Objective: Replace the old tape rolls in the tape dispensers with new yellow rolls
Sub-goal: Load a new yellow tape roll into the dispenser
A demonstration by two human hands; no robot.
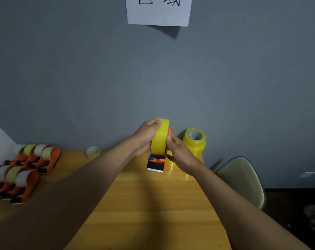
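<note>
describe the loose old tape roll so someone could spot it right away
Start at the wooden table and follow its far edge along the grey wall. Left of the hands sits the old tape roll, pale and nearly used up. Unlike the dispensers farther left, it lies alone, in no orange holder.

A grey wall fills the background, and up at the top hangs a white paper sign with black characters, cut off by the frame's edge. Below runs the wooden tabletop, yellow-orange, its far edge meeting the wall. Off the tabletop's right edge stands a pale chair, its rounded back showing. Beyond it lies a dark floor.
</note>
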